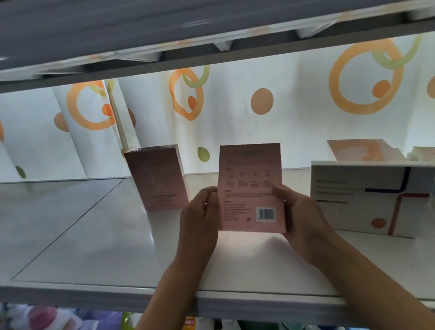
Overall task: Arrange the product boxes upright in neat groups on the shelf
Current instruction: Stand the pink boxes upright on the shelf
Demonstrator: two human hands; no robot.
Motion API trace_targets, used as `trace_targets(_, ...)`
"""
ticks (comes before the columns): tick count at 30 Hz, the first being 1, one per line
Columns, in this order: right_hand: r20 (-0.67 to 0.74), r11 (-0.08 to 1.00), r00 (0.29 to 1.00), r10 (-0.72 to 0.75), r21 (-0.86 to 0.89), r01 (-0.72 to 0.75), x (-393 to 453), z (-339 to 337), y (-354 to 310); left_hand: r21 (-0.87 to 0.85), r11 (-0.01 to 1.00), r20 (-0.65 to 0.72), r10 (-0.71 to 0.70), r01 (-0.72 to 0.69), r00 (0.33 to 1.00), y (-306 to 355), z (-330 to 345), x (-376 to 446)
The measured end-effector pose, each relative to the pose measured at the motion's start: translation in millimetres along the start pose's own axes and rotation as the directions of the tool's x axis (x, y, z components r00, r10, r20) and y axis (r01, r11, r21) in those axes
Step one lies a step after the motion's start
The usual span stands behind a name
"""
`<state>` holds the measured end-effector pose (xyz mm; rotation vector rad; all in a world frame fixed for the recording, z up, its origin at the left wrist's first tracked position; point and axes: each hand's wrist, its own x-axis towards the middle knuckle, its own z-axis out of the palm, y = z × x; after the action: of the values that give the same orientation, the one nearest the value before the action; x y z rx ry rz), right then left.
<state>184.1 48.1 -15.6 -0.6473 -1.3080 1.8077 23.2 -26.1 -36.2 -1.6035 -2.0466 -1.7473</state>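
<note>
The white shelf point(88, 233) runs across the whole view, with another shelf board close overhead and a white curtain point(273, 120) printed with orange rings and dots hanging behind it. On the right of the shelf sits a wide white box point(371, 196) with dark blue and red lines, its printed front tilted toward the camera, and more pale boxes, blurred, lie just beyond it at the right edge. Left of centre, toward the back, 1 pink box point(158, 179) stands upright on the shelf. Just to its right and nearer the camera, a second pink box point(250, 188) is held upright with its back panel and barcode facing the viewer; its lower edge is at or just above the shelf, and contact cannot be told. The left hand point(198, 218) grips its left edge with fingers curled round it, and the right hand point(297, 210) clasps its right edge the same way. Below the shelf, blurred bottles point(48, 328) and packets show.
</note>
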Motion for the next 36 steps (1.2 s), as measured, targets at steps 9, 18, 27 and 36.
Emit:
trace_targets(9, 0.014, 1.000, 1.000, 0.022, 0.014, -0.022, -1.9, -0.9, -1.8, -0.065, 0.997, -0.013, -0.035, 0.034, 0.999, 6.5, -3.0, -0.8)
trace_targets(18, 0.027, 1.000, 1.000, 0.006, -0.004, -0.006, -3.0, -0.1, -5.8, -0.184, 0.977, -0.102, -0.131, 0.111, 0.986, 8.9, -6.4, 3.4)
trace_targets(27, 0.132, 0.994, 0.990, -0.051, -0.093, 0.064, -5.5, 3.7, -12.8, -0.234, 0.959, 0.197, -0.116, 0.162, 0.974, 45.1, -13.2, -19.0)
trace_targets(36, 0.236, 0.917, 0.948, -0.213, -0.287, 0.277, -11.5, 6.0, -10.4, -0.513, 0.700, 0.510, -0.217, 0.497, 0.832, 54.7, -10.9, -18.3)
